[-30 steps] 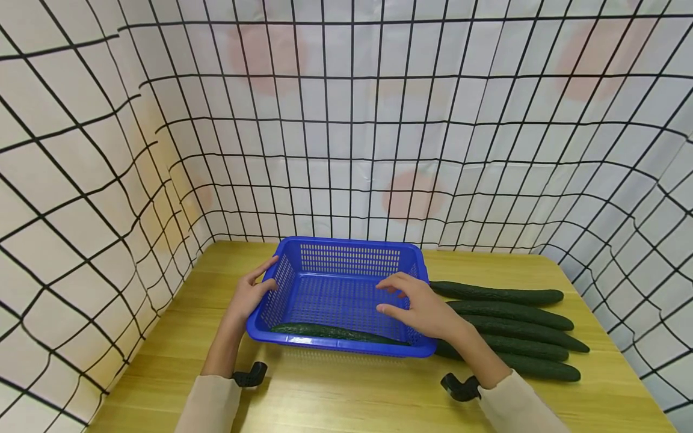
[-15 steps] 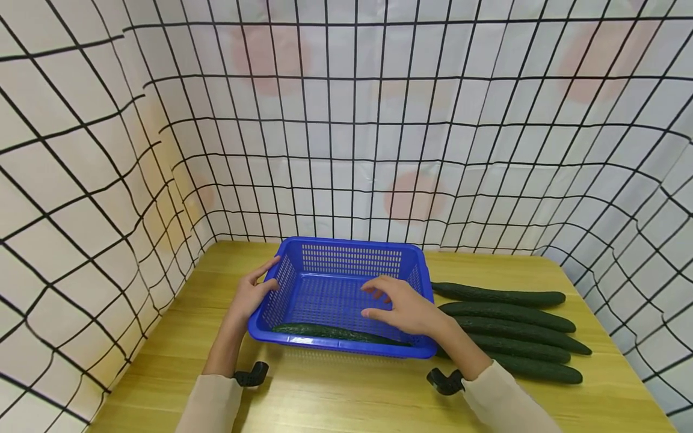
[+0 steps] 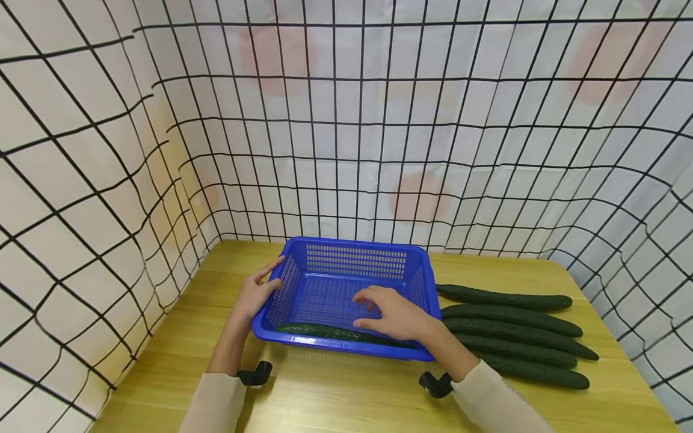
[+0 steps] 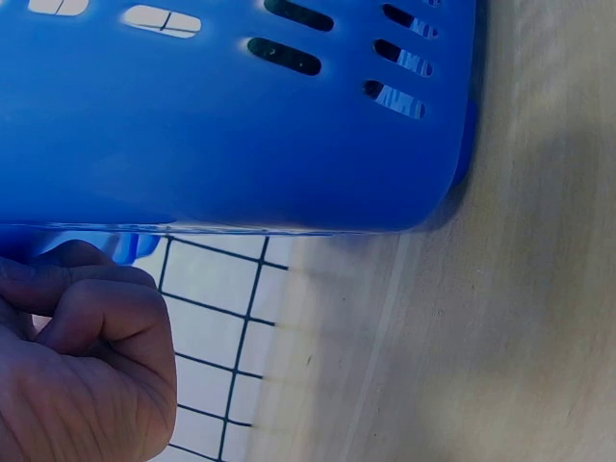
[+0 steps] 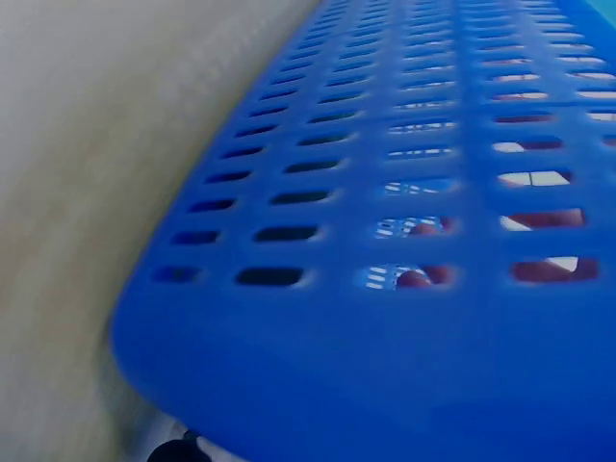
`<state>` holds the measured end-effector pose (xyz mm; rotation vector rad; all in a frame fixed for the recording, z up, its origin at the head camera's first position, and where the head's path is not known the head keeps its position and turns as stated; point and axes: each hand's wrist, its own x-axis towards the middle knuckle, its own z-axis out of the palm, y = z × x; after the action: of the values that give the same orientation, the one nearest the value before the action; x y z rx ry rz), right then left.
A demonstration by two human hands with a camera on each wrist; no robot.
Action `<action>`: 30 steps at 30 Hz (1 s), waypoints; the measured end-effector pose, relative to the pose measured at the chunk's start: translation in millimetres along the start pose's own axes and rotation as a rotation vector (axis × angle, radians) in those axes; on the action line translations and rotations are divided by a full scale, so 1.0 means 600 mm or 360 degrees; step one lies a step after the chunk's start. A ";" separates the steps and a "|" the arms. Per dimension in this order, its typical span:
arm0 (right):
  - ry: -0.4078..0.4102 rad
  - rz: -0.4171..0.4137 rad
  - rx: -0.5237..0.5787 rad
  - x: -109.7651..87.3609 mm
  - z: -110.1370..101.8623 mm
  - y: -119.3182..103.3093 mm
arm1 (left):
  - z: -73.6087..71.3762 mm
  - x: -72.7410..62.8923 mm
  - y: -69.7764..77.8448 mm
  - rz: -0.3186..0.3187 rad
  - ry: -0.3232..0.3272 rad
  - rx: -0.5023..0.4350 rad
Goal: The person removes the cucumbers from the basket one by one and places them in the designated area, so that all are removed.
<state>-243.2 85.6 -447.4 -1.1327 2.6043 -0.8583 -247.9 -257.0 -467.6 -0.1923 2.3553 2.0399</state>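
A blue plastic basket (image 3: 346, 345) with slotted walls stands on the wooden table. My left hand (image 3: 255, 296) grips its left rim, thumb over the inner side; in the left wrist view the fingers of that hand (image 4: 91, 356) are curled beside the basket wall (image 4: 241, 164). One dark green cucumber (image 3: 325, 331) lies inside along the near wall. Over the basket's right half hovers my right hand (image 3: 397, 314), its fingers loosely bent and holding nothing. The basket wall (image 5: 346, 356) fills most of the right wrist view, so that hand shows only in bits through the slots.
Several cucumbers (image 3: 514, 332) lie side by side on the table right of the basket, some ends hidden behind it and my right arm. White walls with a black grid (image 3: 346, 138) enclose the back and both sides of the table (image 3: 325, 397).
My right hand has moved left and slightly nearer over the basket, its fingers staying loosely bent. The left hand keeps its grip on the rim. The cucumbers have stayed put.
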 end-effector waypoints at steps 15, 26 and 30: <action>-0.0230 0.0027 -0.0134 -0.008 0.011 -0.001 | 0.004 -0.005 0.008 -0.0011 -0.0021 -0.0030; -0.0448 -0.0004 -0.0314 -0.004 0.016 0.003 | 0.000 0.001 0.004 -0.0034 -0.0021 -0.0040; -0.0491 0.0008 -0.0338 -0.005 0.015 0.001 | 0.001 -0.001 0.005 -0.0028 -0.0012 -0.0019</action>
<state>-238.1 83.9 -455.3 -1.2002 2.4782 -0.3736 -247.7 -255.8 -464.4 -0.2049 2.3291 2.0436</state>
